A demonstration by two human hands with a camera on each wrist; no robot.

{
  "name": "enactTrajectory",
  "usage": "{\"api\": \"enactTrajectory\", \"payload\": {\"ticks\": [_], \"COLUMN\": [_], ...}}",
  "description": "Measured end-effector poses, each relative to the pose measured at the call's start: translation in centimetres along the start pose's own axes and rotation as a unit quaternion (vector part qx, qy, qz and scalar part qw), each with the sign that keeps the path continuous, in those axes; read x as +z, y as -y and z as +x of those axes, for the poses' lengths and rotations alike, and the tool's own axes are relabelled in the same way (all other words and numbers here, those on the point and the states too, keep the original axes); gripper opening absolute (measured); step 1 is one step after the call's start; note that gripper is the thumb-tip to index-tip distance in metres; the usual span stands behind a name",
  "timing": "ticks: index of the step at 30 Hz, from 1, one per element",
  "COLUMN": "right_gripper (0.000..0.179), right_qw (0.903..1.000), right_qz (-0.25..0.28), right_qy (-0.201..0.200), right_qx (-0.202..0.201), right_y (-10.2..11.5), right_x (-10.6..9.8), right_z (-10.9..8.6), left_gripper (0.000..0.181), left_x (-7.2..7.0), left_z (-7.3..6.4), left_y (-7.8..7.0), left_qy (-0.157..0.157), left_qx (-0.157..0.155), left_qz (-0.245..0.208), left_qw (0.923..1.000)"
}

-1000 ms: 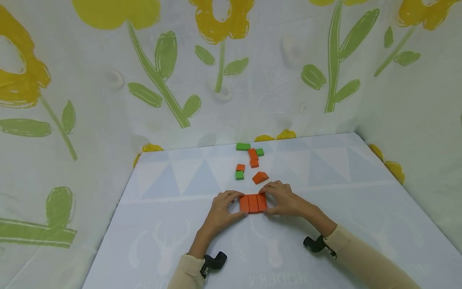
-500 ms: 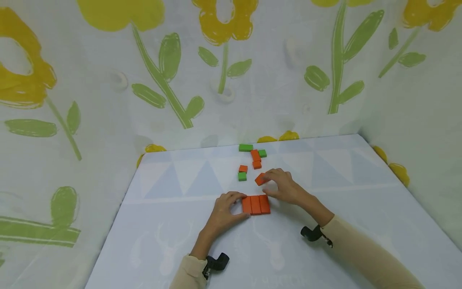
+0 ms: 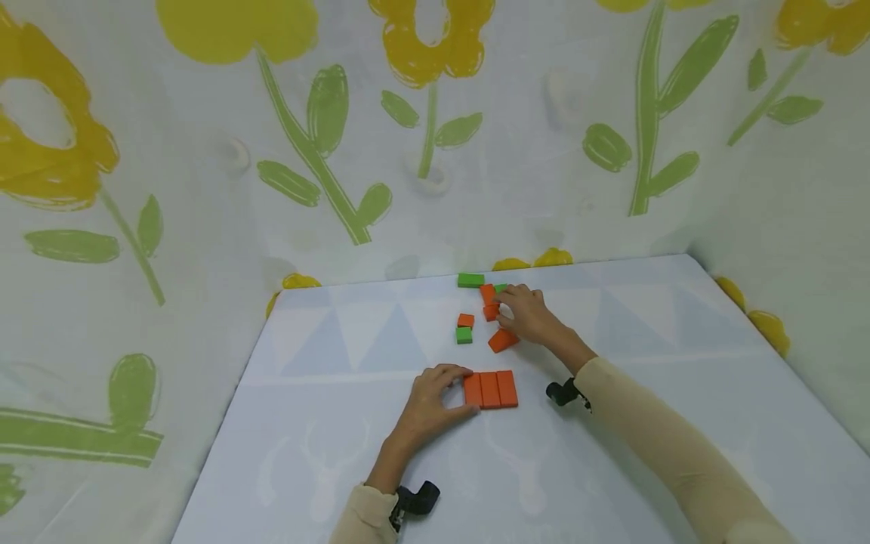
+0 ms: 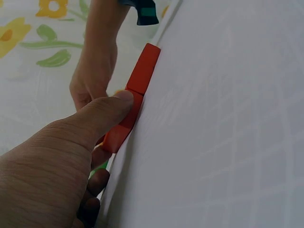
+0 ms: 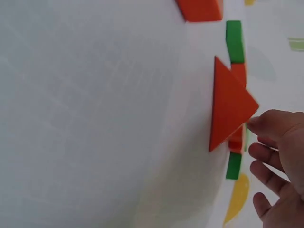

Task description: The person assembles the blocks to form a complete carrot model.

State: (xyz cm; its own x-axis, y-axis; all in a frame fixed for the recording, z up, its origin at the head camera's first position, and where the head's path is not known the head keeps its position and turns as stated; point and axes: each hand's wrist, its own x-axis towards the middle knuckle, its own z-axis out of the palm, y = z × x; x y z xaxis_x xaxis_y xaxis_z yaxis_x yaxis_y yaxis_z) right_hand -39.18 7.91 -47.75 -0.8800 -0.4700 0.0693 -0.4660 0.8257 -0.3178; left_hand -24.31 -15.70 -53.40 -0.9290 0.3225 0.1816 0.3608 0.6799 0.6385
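Three orange blocks point(image 3: 490, 390) lie side by side in a row on the table. My left hand point(image 3: 435, 400) grips the left end of this row; in the left wrist view its thumb presses one edge of the orange blocks point(image 4: 122, 118) and the fingers curl round the far side. Farther back, my right hand point(image 3: 533, 313) reaches with spread thumb and fingers beside a small orange block point(image 3: 491, 312) and a longer orange block point(image 3: 487, 293). An orange triangular block point(image 5: 230, 109) lies under that hand, nearer to me. Nothing shows held in the right hand.
Toward the back edge lie a long green block point(image 3: 470, 280) and a small green block point(image 3: 500, 288), partly hidden by fingers. Left of the triangle, another small orange block point(image 3: 465, 319) touches a green block point(image 3: 464, 335). A flower-patterned cloth point(image 3: 516, 151) hangs behind the table.
My right hand has left the row of orange blocks and moved back, past the triangular block, to the farther blocks. My left hand stays at the row's left end.
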Motion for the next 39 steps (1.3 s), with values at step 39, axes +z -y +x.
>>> {"api": "enactTrajectory", "payload": {"ticks": [39], "right_gripper": [0.022], "right_qw": [0.9823], "right_qz": [0.073], "right_qy": [-0.091], "right_qx": [-0.146], "right_y": [4.3], "right_x": [-1.8], "right_z": [-8.6], "left_gripper": [0.053], "left_x": [0.2], "left_z": [0.1], "left_y": [0.4], "left_qy": [-0.01], "left_qx": [0.017], "left_qz": [0.004], "left_qw": [0.9998]}}
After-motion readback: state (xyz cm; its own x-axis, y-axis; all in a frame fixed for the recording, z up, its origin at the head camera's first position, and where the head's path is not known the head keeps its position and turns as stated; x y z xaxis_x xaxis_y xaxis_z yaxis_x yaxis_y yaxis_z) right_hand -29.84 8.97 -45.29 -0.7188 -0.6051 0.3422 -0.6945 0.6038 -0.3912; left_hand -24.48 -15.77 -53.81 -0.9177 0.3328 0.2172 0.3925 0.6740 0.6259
